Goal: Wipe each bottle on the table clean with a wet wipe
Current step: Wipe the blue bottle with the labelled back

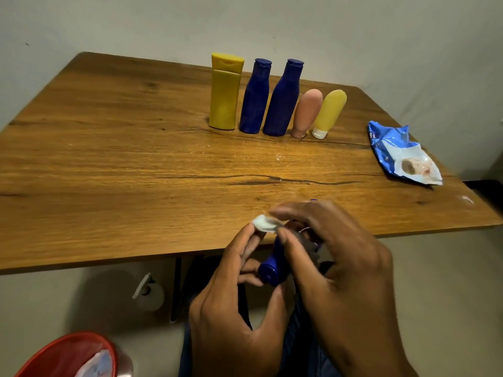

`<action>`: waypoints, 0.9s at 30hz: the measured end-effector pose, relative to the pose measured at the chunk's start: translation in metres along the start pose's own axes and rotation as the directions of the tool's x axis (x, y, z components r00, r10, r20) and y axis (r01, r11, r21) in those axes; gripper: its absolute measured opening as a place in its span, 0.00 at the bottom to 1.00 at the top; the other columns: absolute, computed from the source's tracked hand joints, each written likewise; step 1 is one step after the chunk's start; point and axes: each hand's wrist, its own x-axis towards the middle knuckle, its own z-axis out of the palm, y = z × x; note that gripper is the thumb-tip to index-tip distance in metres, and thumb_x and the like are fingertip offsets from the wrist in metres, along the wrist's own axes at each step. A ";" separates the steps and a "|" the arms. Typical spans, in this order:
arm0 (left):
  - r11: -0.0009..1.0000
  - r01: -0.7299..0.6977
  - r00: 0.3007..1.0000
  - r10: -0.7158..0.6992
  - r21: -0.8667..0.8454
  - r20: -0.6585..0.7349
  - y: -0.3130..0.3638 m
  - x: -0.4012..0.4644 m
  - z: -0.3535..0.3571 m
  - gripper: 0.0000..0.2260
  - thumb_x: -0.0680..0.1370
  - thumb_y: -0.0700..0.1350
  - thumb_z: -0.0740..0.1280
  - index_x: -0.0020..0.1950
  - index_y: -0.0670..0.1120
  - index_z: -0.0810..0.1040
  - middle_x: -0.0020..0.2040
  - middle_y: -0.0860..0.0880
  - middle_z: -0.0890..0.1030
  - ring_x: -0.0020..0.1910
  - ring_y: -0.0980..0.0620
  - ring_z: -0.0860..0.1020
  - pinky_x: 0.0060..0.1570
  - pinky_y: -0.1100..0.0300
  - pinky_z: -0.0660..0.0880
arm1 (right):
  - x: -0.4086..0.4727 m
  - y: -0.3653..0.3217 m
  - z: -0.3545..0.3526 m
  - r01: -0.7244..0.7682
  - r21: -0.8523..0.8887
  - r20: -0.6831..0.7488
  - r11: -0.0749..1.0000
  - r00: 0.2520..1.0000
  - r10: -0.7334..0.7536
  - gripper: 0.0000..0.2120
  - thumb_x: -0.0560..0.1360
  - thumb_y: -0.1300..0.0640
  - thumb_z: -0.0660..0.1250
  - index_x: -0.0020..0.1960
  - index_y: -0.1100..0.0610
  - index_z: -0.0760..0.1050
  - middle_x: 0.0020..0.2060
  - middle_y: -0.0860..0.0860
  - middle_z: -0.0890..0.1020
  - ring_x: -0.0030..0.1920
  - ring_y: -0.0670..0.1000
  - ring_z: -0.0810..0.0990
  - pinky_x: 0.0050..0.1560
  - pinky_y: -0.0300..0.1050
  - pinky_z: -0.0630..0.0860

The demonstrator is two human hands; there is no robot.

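- Red bin [68,355] — lower left corner, on the floor, white waste inside.
- Left hand [236,308] — below the near table edge, fingers curled round the held blue bottle [272,268]. Its fingertips also pinch a small white wet wipe [262,223] at the bottle's upper end.
- Held blue bottle — in both hands, clear of the wooden table [109,159]. Long axis runs away from the person, cap end nearest the camera, far end hidden under the right hand. A strip of small print shows on its body; illegible.
- Right hand [340,262] — arched over the bottle from the right, fingers curled and closed on its upper body, thumb near the wipe.
- Judgement: the wipe sits at the far end of the bottle's axis, so the next stroke likely runs along the body toward the cap. The left hand is the nearer one to drive it.
- Back row, upright, left to right: tall yellow bottle [224,96], two blue bottles [255,99] [283,102], pink tube [306,112], small yellow tube [328,112] — both tubes cap down. No labels visible.
- Wipe packet [400,153] — far right, blue and white, crumpled; lettering too small to read.
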 end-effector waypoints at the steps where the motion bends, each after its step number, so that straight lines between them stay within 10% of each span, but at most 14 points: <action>1: 1.000 0.013 1.000 -0.013 -0.012 -0.028 0.000 -0.001 0.002 0.31 0.73 0.52 0.74 0.77 0.50 0.77 0.63 0.58 0.86 0.52 0.59 0.86 0.48 0.70 0.80 | -0.003 0.000 0.005 0.014 -0.004 0.025 1.000 1.000 -0.014 0.13 0.78 0.63 0.74 0.59 0.50 0.84 0.54 0.41 0.84 0.57 0.39 0.82 0.55 0.35 0.78; 5: 0.998 0.063 0.992 -0.066 -0.026 -0.107 0.007 -0.001 0.005 0.28 0.81 0.64 0.66 0.76 0.52 0.77 0.59 0.59 0.87 0.56 0.62 0.86 0.53 0.69 0.80 | -0.014 -0.005 0.015 0.086 0.012 0.071 0.996 0.994 -0.087 0.14 0.77 0.62 0.73 0.62 0.51 0.83 0.56 0.42 0.84 0.58 0.41 0.82 0.56 0.39 0.79; 14: 0.998 0.064 0.998 -0.064 0.004 -0.013 0.002 0.002 -0.003 0.32 0.71 0.47 0.76 0.76 0.52 0.76 0.62 0.63 0.86 0.47 0.61 0.86 0.50 0.76 0.76 | -0.018 0.009 -0.010 0.103 -0.001 -0.036 0.995 0.994 -0.103 0.11 0.76 0.64 0.74 0.57 0.55 0.85 0.53 0.44 0.85 0.56 0.44 0.84 0.55 0.36 0.78; 21: 0.995 0.090 0.995 -0.092 -0.036 -0.049 -0.008 0.001 -0.003 0.18 0.73 0.51 0.72 0.62 0.53 0.85 0.55 0.55 0.88 0.45 0.53 0.87 0.46 0.64 0.81 | -0.033 0.022 -0.005 0.201 -0.081 0.092 0.976 0.977 -0.194 0.12 0.76 0.65 0.74 0.57 0.53 0.86 0.54 0.47 0.82 0.55 0.47 0.81 0.51 0.40 0.78; 27: 0.993 0.112 0.993 -0.113 -0.035 -0.042 -0.014 0.003 -0.004 0.16 0.72 0.51 0.72 0.59 0.52 0.86 0.52 0.55 0.88 0.40 0.52 0.85 0.45 0.70 0.77 | -0.010 0.074 -0.026 -0.049 -0.167 -0.052 0.985 0.998 0.041 0.11 0.77 0.64 0.73 0.56 0.53 0.84 0.52 0.47 0.82 0.55 0.47 0.81 0.49 0.50 0.80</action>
